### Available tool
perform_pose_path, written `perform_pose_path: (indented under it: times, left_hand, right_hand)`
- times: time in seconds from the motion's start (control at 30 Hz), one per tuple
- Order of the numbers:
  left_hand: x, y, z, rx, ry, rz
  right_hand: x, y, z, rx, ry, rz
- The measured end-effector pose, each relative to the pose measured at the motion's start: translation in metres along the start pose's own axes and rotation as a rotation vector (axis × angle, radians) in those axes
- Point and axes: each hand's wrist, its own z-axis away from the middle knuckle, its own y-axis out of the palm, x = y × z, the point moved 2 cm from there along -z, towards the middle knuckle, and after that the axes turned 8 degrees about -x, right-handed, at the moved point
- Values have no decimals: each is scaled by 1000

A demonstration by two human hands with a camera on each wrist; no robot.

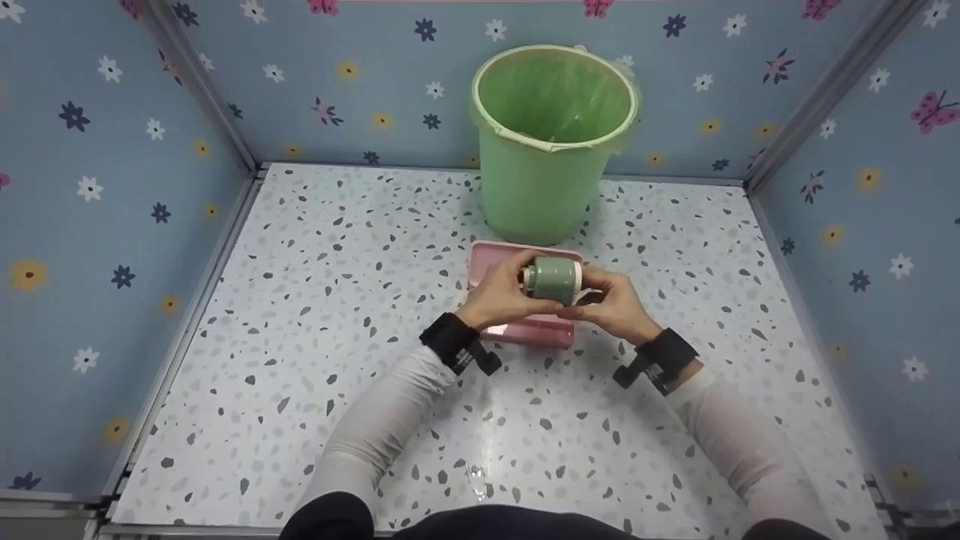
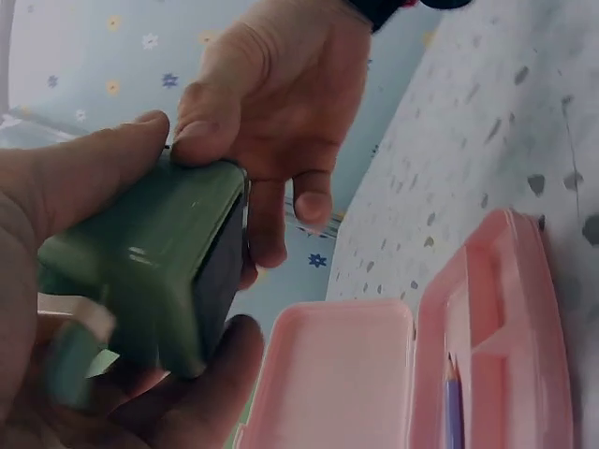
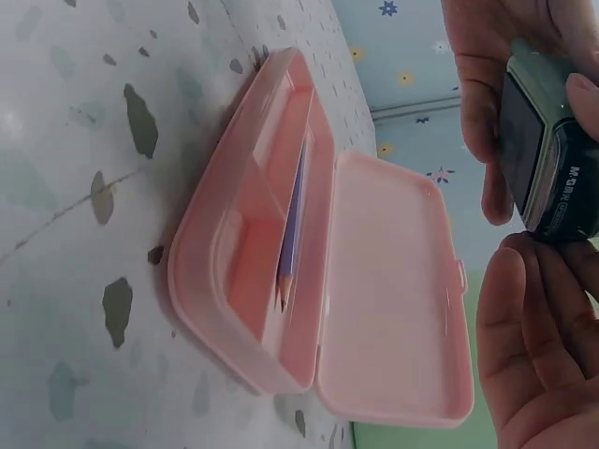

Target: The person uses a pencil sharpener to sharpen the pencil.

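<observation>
A green pencil sharpener (image 1: 553, 280) is held between both hands above an open pink pencil case (image 1: 534, 331). My left hand (image 1: 499, 296) grips its left part, thumb on one side and fingers curled underneath. With thumb and fingertips, my right hand (image 1: 619, 306) holds the other end, beside the pale rim. A small crank handle (image 2: 80, 355), blurred, sticks out by the left palm in the left wrist view. The sharpener's dark face (image 3: 524, 140) shows in the right wrist view. A purple pencil (image 3: 292, 224) lies in the case, alongside its inner divider.
Behind the pencil case stands a tall green bin (image 1: 536, 187) with a clear liner over its pale rim. Speckled white tabletop (image 1: 337, 300) extends around the case. Flower-patterned panels (image 1: 405, 82) enclose the table at the back and both sides.
</observation>
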Motion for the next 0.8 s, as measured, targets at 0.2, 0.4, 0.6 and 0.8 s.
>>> perform_pose_path:
  times: [0.2,0.4,0.6,0.8]
  left_hand:
    - [3,17,-16,-30,57,39]
    - [5,42,-34,-27,15,-114]
    - [11,81,-50,15,-26,-350]
    - [28,114,-52,67,-33,-471]
  right_hand:
    - [-11,-27,10,-27,19,-36]
    - [-17,-57,10,18,105,124]
    - [-42,-89,11,89,232,389]
    - [-74,-102,23,111,342,598]
